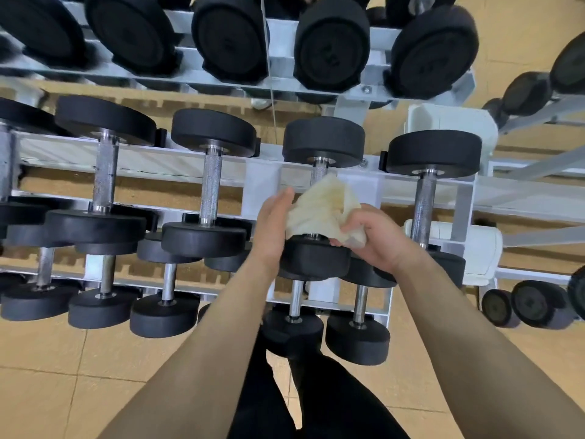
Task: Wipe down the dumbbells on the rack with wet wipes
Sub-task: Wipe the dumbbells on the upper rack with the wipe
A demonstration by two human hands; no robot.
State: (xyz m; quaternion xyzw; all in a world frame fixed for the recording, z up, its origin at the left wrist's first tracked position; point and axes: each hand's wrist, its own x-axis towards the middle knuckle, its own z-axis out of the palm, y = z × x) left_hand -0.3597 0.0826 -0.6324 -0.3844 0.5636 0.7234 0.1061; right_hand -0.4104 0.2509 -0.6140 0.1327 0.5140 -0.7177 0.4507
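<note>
Because the wet wipe (319, 207) is thin, limp and damp, it bunches rather than lies flat. It sits crumpled between the two hands, right above the handle of a dumbbell (323, 141) on the rack's upper tier. The right hand (370, 236) grips one bunched corner with curled fingers and thumb. The left hand (272, 217) lies with straight fingers together, flat against the wipe's other side.

The wipe weighs next to nothing and would likely tear or slip if dragged by an edge, so a full palmful wrapped round the bar looks the better hold. The dumbbell is heavy and rigid, and its steel handle is probably knurled like its neighbours' and rough enough to snag. It need not be lifted.

One neighbour (210, 185) lies left of the left hand and another (425, 198) right of the right hand. Smaller dumbbells (359, 312) sit on a lower tier under the wrists. The white rack (177, 167) stands on a tan tiled floor (95, 375), and beyond the fingertips a mirror (512, 33) repeats the row.
</note>
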